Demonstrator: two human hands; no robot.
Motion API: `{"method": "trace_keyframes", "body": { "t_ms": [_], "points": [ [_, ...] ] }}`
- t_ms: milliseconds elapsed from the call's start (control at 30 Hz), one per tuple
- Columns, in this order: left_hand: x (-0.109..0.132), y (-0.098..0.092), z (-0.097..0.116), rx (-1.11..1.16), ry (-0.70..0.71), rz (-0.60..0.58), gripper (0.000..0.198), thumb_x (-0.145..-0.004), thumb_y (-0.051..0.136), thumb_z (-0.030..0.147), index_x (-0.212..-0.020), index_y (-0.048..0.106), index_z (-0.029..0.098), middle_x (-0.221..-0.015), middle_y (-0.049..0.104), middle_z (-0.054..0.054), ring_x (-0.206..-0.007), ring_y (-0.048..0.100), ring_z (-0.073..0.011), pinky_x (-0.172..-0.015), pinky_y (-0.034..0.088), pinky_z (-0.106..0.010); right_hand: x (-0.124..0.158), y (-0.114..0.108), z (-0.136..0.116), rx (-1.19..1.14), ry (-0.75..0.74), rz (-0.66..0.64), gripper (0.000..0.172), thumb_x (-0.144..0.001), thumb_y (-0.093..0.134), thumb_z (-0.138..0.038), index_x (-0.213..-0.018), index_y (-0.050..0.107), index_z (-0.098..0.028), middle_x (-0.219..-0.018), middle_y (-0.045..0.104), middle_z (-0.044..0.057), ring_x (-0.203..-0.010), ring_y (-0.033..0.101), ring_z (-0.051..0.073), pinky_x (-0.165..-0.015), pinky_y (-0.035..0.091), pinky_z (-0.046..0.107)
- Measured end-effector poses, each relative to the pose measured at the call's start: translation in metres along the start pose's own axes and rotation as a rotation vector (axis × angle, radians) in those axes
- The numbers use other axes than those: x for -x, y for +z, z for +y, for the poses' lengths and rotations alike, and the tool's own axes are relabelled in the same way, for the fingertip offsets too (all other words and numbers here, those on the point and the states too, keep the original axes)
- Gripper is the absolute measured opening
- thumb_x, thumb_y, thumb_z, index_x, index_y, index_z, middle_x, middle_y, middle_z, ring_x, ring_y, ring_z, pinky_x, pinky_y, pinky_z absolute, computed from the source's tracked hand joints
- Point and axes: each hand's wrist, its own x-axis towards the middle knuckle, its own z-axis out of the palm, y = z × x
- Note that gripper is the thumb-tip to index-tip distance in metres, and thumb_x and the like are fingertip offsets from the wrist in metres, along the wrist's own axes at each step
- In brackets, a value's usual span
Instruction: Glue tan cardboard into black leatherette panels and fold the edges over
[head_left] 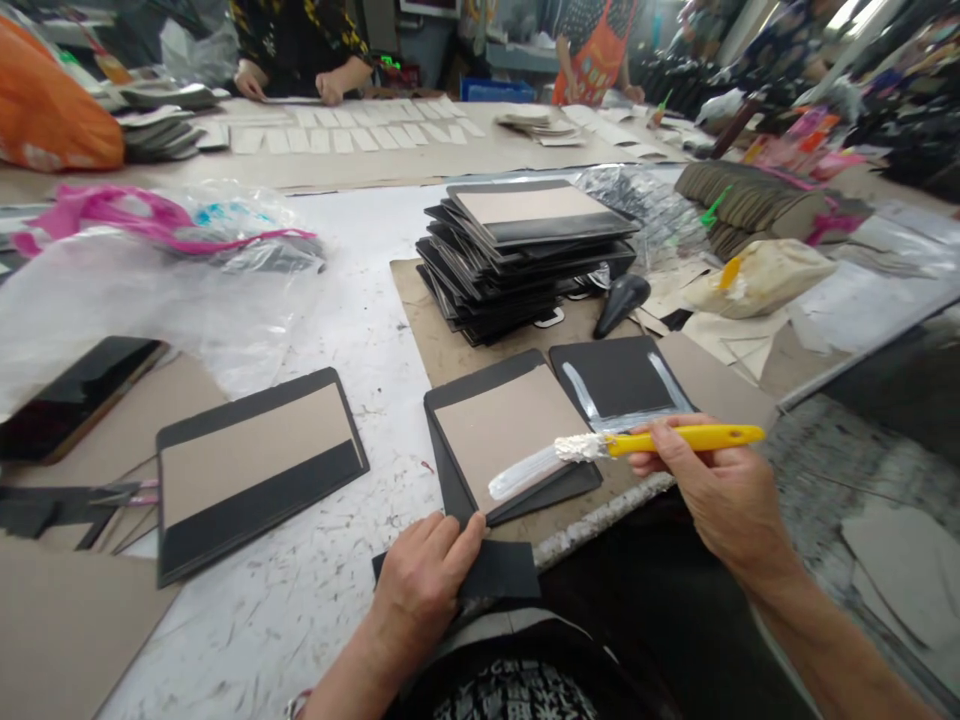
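Observation:
My right hand (724, 490) grips a yellow-handled glue brush (682, 440), whose bristles are caked in white paste. The brush tip touches a beige-faced black panel (499, 420), at the end of a wet white streak along its near edge. Under that panel, another black panel (442, 480) sticks out askew. My left hand (427, 565) is closed over a black strip (502, 570) at the table edge, its fingertips at the panel's near left corner. Behind the brush lies a black panel (619, 375) with white paste along three sides.
A tall stack of panels (517, 260) stands beyond, beside a dark rounded tool (622, 300). One more panel (259, 460) and a phone (75, 390) lie left. A paste-smeared bag (765, 280) sits right. Two people work across the table, near rows of pale pieces (352, 135).

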Motion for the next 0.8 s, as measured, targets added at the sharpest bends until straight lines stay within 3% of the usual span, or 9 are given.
{"method": "trace_keyframes", "body": {
  "t_ms": [267,367,633,800],
  "points": [
    [0.001,0.0,-0.001,0.021,0.0,-0.015,0.026,-0.086,0.042,0.008,-0.108,0.055,0.006,-0.066,0.055,-0.005,-0.058,0.049,-0.0169,-0.049,0.042,-0.028,-0.001,-0.018,-0.002,0.12,-0.052,0.074,0.028,-0.078,0.061,-0.046,-0.084,0.059,-0.019,-0.066,0.066,0.0,-0.055,0.064,0.013,-0.058,0.055,0.023],
    [-0.001,-0.001,0.0,0.005,0.008,0.011,0.025,-0.086,0.039,0.007,-0.105,0.055,0.008,-0.062,0.054,-0.004,-0.056,0.048,-0.0161,-0.047,0.041,-0.027,0.012,-0.008,-0.012,0.064,-0.059,0.031,0.026,-0.079,0.061,-0.044,-0.083,0.06,-0.018,-0.071,0.066,0.001,-0.055,0.063,0.011,-0.058,0.055,0.021],
    [-0.004,-0.003,0.001,-0.013,0.004,0.005,0.025,-0.087,0.037,0.007,-0.103,0.056,0.008,-0.061,0.053,-0.004,-0.055,0.047,-0.0161,-0.046,0.039,-0.027,0.038,0.048,-0.022,-0.171,0.024,-0.208,0.025,-0.077,0.063,-0.043,-0.079,0.06,-0.019,-0.072,0.065,0.002,-0.052,0.064,0.014,-0.049,0.056,0.024],
    [-0.003,-0.001,0.0,-0.007,-0.001,0.017,0.024,-0.087,0.039,0.007,-0.104,0.056,0.008,-0.061,0.052,-0.003,-0.055,0.046,-0.0157,-0.047,0.038,-0.026,0.027,0.038,-0.014,-0.115,0.023,-0.15,0.024,-0.075,0.064,-0.044,-0.078,0.06,-0.02,-0.067,0.065,0.001,-0.052,0.064,0.015,-0.051,0.057,0.024]
  ]
}}
